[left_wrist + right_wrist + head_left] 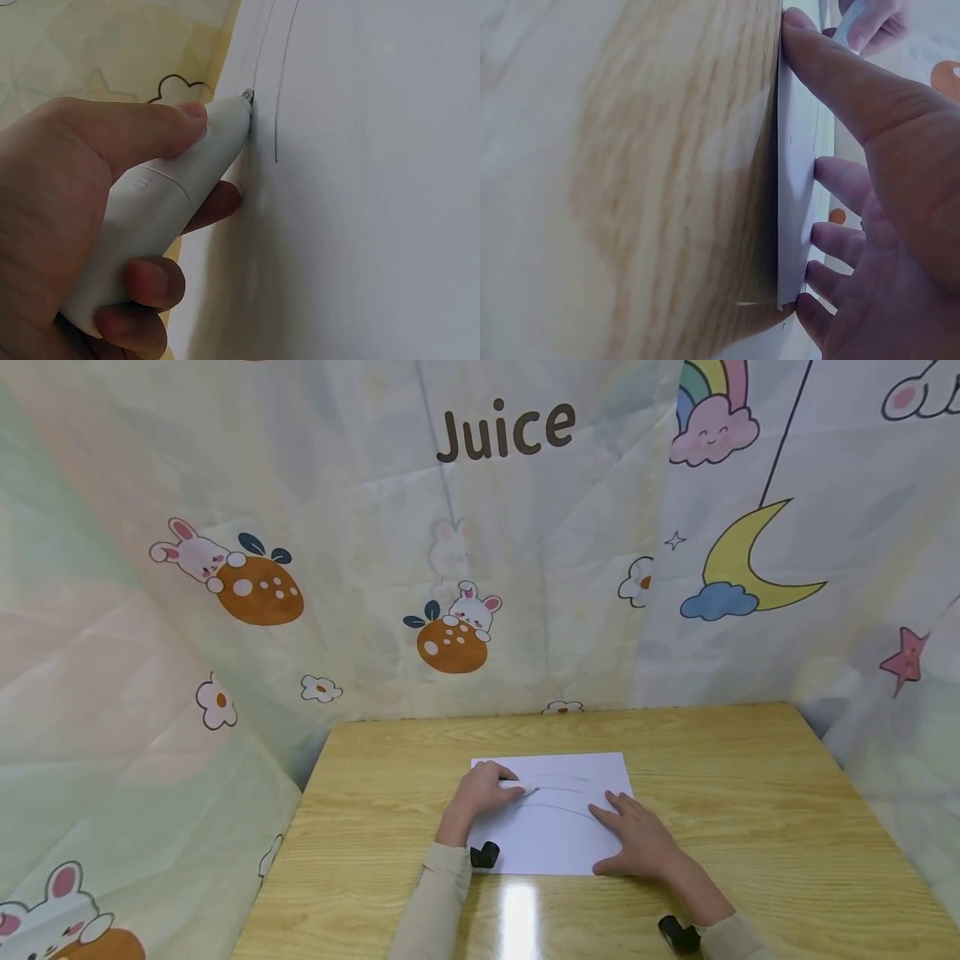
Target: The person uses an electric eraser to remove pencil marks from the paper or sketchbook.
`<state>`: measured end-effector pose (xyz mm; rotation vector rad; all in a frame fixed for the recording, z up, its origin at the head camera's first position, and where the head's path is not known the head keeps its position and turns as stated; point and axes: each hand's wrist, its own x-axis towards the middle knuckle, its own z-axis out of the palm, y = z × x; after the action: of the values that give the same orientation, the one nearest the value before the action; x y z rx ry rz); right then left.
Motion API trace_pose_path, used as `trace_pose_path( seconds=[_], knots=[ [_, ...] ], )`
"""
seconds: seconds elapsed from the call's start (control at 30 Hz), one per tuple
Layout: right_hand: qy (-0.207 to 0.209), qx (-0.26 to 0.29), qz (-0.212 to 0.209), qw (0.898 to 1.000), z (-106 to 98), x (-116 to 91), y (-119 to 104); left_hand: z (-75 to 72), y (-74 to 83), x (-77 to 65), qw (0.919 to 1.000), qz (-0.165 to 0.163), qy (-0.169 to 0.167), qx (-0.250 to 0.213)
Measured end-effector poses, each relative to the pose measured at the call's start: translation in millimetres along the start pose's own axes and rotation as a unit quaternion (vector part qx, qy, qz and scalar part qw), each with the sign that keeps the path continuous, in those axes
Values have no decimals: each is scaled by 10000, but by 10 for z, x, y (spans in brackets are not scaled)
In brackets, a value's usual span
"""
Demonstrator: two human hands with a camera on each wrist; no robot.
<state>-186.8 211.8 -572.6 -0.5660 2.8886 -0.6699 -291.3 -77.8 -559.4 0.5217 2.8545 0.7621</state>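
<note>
White sheet [555, 847] lies flat on the tabletop [750, 793], well in from the left and right edges, nearer the far edge. Left hand [482, 789] over the sheet's left part: fingers curled round a white pen-shaped tool [161, 202], its tip at one of several thin curved lines [278, 112]; tip contact cannot be told. Right hand [639, 838] at the sheet's right edge: fingers spread wide, fingertips on the sheet, thumb at its near edge.

I read "Juice" [501, 438], brown letters on printed curtain [360, 527] facing me; faint mark [141, 183] on my white pen [159, 206] unreadable.
</note>
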Motion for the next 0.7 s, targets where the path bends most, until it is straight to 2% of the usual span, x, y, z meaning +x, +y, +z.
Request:
trace_pose_path(
  seconds=[0.27,0.43,0.7],
  knots=[
    [-29,-8,-13,10000,-4,-13,-8,-18,53,-2,10000,27,-10,92],
    [4,-15,-5,10000,6,-17,5,-19,56,-25,9999,-101,31,126],
    [-18,-7,43,10000,-11,-21,15,0,90,7,9999,-34,-26,105]
  ],
)
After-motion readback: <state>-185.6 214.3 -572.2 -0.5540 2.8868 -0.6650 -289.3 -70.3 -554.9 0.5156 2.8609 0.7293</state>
